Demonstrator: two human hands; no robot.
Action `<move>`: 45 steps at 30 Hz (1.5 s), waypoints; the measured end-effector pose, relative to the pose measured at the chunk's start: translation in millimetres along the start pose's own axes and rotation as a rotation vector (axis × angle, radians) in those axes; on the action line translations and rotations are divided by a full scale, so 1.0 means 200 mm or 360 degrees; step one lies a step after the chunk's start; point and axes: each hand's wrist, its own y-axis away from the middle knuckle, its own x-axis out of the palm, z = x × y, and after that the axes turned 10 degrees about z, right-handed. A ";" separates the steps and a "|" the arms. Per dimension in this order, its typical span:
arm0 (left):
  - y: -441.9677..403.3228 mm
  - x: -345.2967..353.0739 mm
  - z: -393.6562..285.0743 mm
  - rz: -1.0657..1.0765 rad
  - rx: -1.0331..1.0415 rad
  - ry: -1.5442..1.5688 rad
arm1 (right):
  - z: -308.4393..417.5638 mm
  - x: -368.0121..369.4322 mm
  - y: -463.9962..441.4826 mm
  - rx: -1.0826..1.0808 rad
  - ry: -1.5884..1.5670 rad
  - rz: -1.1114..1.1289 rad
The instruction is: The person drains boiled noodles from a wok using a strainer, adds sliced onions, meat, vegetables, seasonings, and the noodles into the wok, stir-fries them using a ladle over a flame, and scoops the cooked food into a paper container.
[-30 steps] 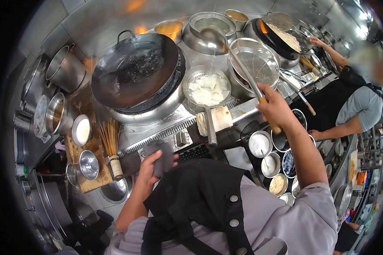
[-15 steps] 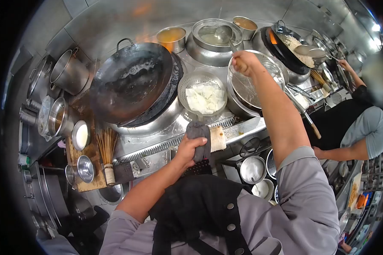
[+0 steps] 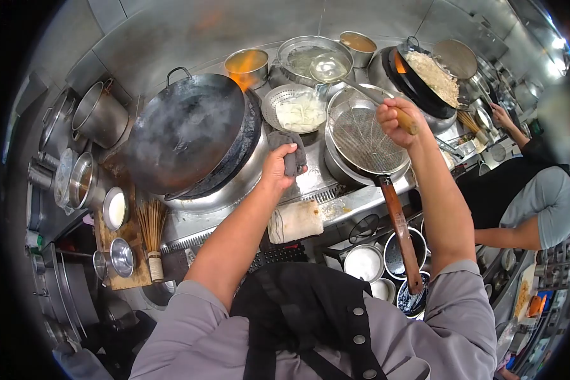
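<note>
Left hand (image 3: 283, 166) clenches a crumpled dark cloth (image 3: 291, 144). To its left, a broad, curved black wok (image 3: 187, 136) smokes. Beyond the cloth, perforated metal strainer (image 3: 270, 106) holds thin white slices (image 3: 301, 114). Right hand (image 3: 399, 121) grips wooden-handled ladle (image 3: 365, 91), shiny round bowl at steel basin (image 3: 283, 64).

Left fingers (image 3: 286, 150) and right fingers (image 3: 385, 117) curl inward, arms (image 3: 234, 235) outstretched.

the cloth (image 3: 290, 152) is dark grey, the slices (image 3: 301, 114) white, the wok (image 3: 187, 130) black.
</note>
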 end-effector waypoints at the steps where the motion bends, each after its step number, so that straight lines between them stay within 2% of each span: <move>1: 0.00 0.00 0.00 0.0016 -0.0001 0.0007 | 0.01 -0.01 0.04 0.0028 0.0089 -0.0022; 2: 0.00 0.00 0.00 0.0015 0.0002 0.0012 | 0.00 0.03 0.07 0.0033 0.0093 -0.0023; 4: 0.01 -0.01 0.02 0.0014 0.0047 -0.0059 | -0.01 0.13 0.16 -0.0067 0.0602 -0.0350; 6: 0.01 -0.01 0.02 0.0002 0.0053 -0.0043 | -0.01 0.17 0.21 -0.0054 0.0745 -0.0412; 8: 0.01 -0.02 0.03 -0.0011 0.0059 -0.0026 | -0.02 0.26 0.26 0.0007 0.1123 -0.0555; 12: 0.01 -0.04 0.04 -0.0008 0.0072 -0.0026 | 0.01 0.33 0.32 0.0151 0.1254 -0.0510; 14: 0.02 -0.05 0.04 0.0004 0.0091 -0.0040 | -0.04 0.40 0.32 0.0108 0.1248 -0.0536; 16: 0.02 -0.06 0.05 0.0001 0.0059 -0.0078 | -0.11 0.45 0.32 0.0024 0.1594 -0.0586; 19: 0.05 -0.07 0.06 -0.0008 0.0056 -0.0123 | -0.22 0.47 0.31 -0.0154 0.1838 -0.0540; 26: 0.32 0.00 0.15 -0.0006 0.0113 -0.0126 | -0.41 0.50 0.46 -0.0398 0.1874 -0.0534; 28: 0.43 0.03 0.19 -0.0068 0.0266 -0.0236 | -0.47 0.49 0.52 -0.0440 0.1768 -0.0517; 34: 0.88 0.14 0.20 -0.0035 0.0134 -0.0273 | -0.74 0.56 0.67 -0.0357 0.1664 -0.0496; 37: 1.05 0.09 0.18 0.0139 -0.0275 -0.0126 | -0.91 0.58 0.71 -0.0289 0.1564 -0.0477; 38: 1.07 0.08 0.17 0.0138 -0.0278 -0.0123 | -0.99 0.61 0.71 -0.0257 0.1584 -0.0558; 41: 1.10 0.02 0.13 0.0490 -0.0661 0.0295 | -1.23 0.60 0.71 -0.0244 0.1784 -0.0650; 42: 1.11 -0.03 0.14 0.0496 -0.0654 0.0297 | -1.34 0.63 0.70 -0.0256 0.1778 -0.0726; 44: 1.14 -0.14 0.13 0.0390 -0.0365 -0.0046 | -1.57 0.50 0.72 -0.0290 0.1846 -0.0715; 45: 1.19 -0.20 0.10 0.0290 -0.0217 -0.0156 | -1.68 0.43 0.72 -0.0331 0.2033 -0.0737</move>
